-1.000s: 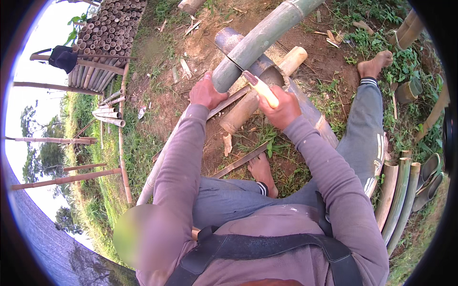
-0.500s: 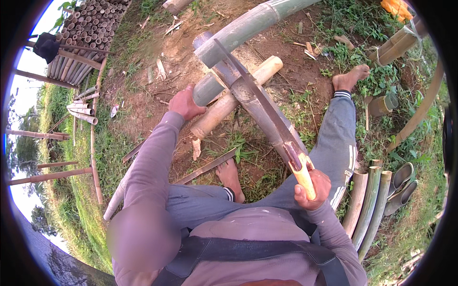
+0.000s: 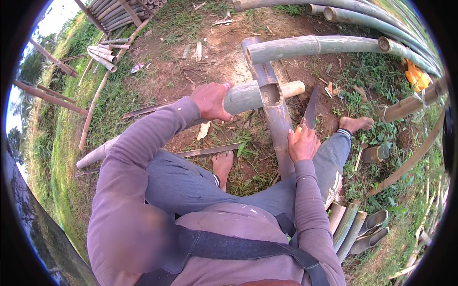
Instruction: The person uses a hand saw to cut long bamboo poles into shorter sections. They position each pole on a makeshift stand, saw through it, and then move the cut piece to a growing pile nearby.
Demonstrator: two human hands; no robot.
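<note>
The bamboo pole (image 3: 243, 99) ends at the left edge of a notched log (image 3: 280, 131), where the left grip (image 3: 212, 101) clasps it near that end. Beside the log's right edge, the right grip (image 3: 304, 143) is clenched around the handle of a saw (image 3: 311, 107), blade pointing away. A greenish pole (image 3: 329, 45) overlaps the log's far end. Boots (image 3: 369, 244) sit on the ground beside short bamboo lengths (image 3: 344, 232).

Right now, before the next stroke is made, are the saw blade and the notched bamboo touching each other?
Apart. The head view shows it: a strip of ground is visible between the saw blade and the notched bamboo.
</note>
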